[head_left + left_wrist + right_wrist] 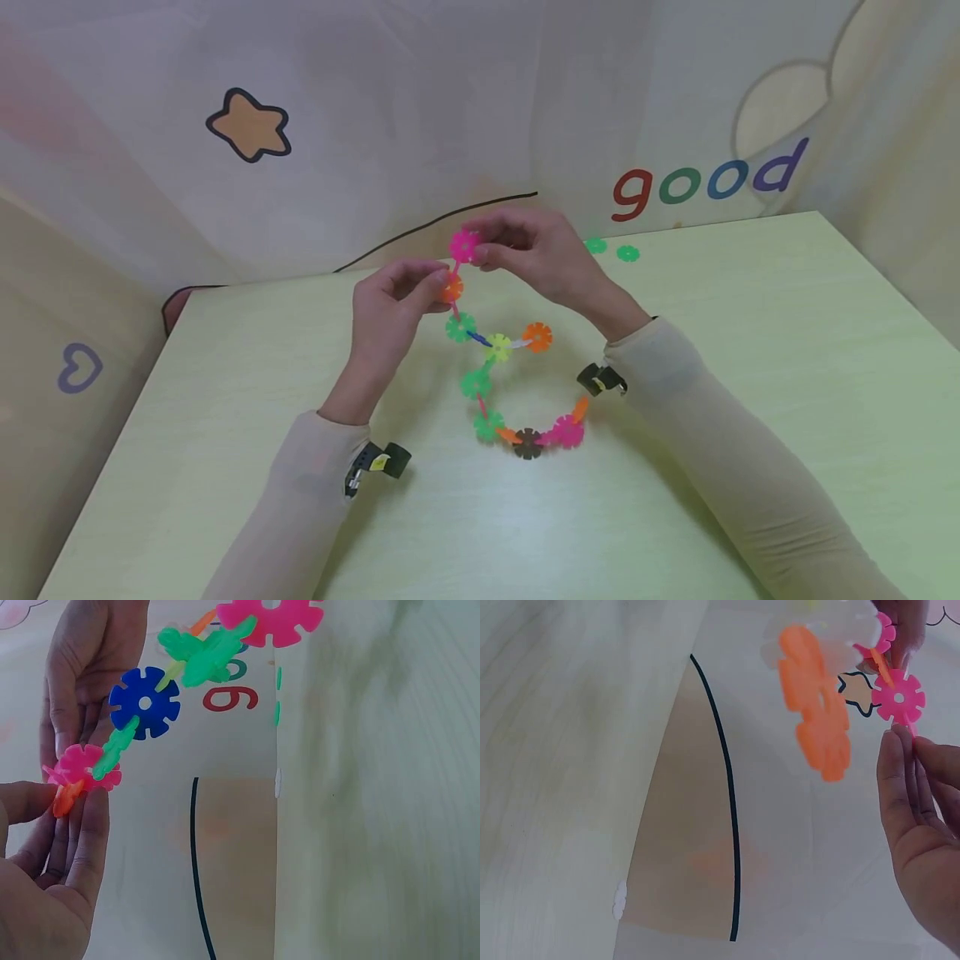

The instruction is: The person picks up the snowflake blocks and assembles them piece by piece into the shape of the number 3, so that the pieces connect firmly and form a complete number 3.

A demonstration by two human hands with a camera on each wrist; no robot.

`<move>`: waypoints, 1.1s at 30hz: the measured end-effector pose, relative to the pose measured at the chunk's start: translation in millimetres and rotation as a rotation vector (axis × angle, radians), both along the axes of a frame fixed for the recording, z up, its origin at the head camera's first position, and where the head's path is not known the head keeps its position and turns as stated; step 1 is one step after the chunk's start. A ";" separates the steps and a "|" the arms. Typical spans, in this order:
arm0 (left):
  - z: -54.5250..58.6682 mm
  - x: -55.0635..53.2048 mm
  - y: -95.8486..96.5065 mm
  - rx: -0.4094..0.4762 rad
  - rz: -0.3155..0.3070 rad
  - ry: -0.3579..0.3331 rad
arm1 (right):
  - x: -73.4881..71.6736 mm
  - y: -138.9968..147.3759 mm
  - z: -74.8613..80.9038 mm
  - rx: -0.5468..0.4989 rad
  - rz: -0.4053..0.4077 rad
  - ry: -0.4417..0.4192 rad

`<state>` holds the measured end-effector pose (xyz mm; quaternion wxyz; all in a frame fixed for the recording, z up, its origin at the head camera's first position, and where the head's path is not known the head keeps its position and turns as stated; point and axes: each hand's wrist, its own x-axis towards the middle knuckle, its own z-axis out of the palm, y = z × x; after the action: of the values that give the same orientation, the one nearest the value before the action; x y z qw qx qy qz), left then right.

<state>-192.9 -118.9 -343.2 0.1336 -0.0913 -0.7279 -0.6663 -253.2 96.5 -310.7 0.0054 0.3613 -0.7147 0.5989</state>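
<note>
A chain of notched plastic snowflake discs hangs above the table in the head view, curving into an open loop. At its top, my right hand [536,250] pinches a pink disc [465,246] between thumb and fingers. Just below, my left hand [393,300] pinches an orange disc [452,288]. Under the hands come a green disc [461,327], a yellow-green disc [498,347] with a side branch ending in an orange disc [537,337], and a brown disc [528,443] low in the loop. A blue disc [145,703] shows in the left wrist view.
Two loose green discs [628,253] lie near the back edge of the pale table [225,400]. Behind it hangs a printed curtain [420,108]. Each sleeve carries a small black wrist camera [600,379].
</note>
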 end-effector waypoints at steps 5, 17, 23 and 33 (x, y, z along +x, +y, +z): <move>1.9 0.3 -2.8 -0.020 0.023 0.018 | 2.7 -3.2 0.2 0.007 -0.012 -0.023; 7.8 0.8 -9.4 -0.033 0.030 0.011 | 8.2 -11.0 1.2 0.006 0.046 -0.064; 8.4 0.5 -9.5 -0.032 0.018 0.011 | 10.4 -12.0 2.4 0.038 0.065 -0.074; 7.7 -0.1 -10.9 -0.028 0.031 -0.021 | -6.6 5.0 19.6 0.119 -0.052 -0.046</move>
<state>-192.9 -129.8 -335.5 0.1348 -0.0749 -0.7398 -0.6550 -259.8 101.4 -291.1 -0.0166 0.3284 -0.7581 0.5631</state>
